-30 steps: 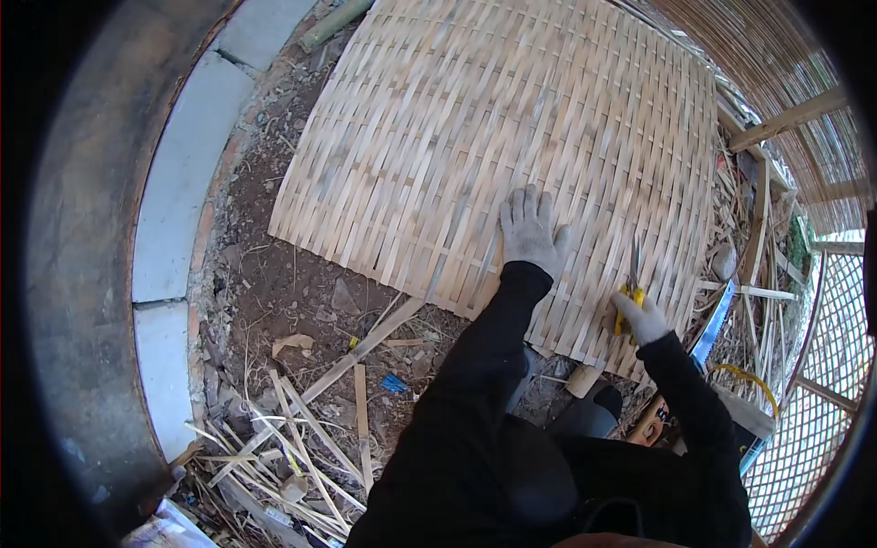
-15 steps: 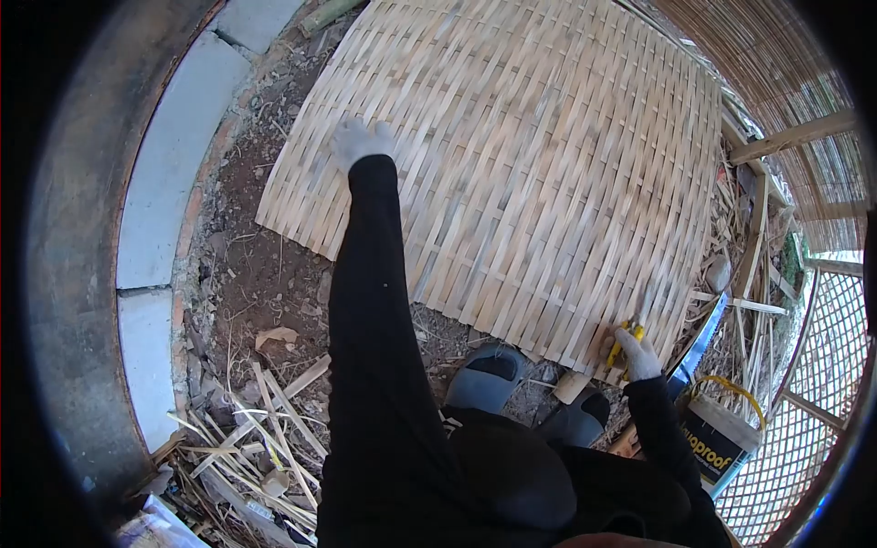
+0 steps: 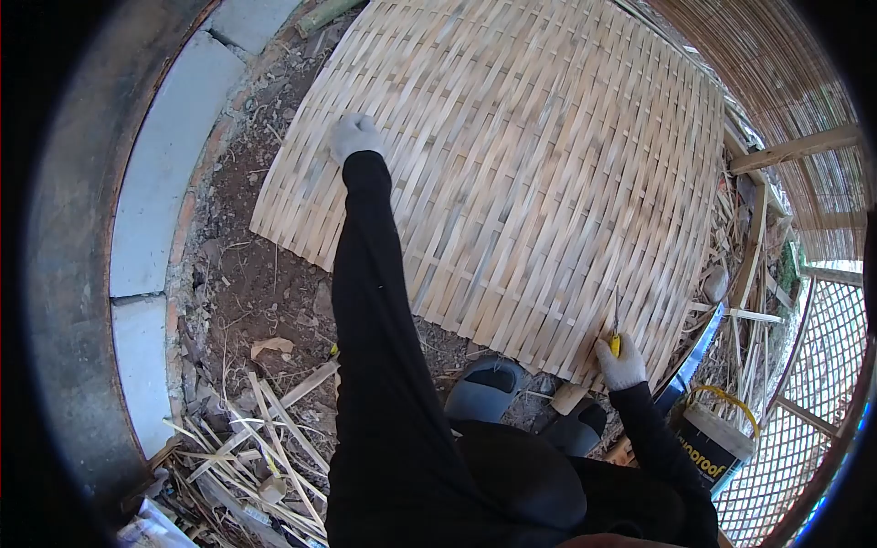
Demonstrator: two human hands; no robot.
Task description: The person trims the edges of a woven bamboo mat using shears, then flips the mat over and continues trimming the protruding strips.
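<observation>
A large woven bamboo mat (image 3: 512,173) lies over the ground in front of me. My left hand (image 3: 354,137), in a pale glove, rests on its left part with the fingers curled in; whether they grip anything is hidden. Near the mat's lower right edge, my gloved right hand (image 3: 623,367) is closed around a yellow-handled tool (image 3: 616,345). A thin metal shaft points away from that hand over the strips; the tool's exact kind is unclear.
A hand saw (image 3: 699,352) and a labelled bucket (image 3: 717,438) stand right of my right arm. Split bamboo scraps (image 3: 265,447) lie lower left, beside a block border (image 3: 174,173). My sandals (image 3: 484,388) are at the mat's near edge. A lattice panel (image 3: 827,365) stands right.
My left hand has gone from spread fingers to curled ones, at nearly the same spot. My right hand has shifted slightly left, and the yellow-handled tool has turned in it.
</observation>
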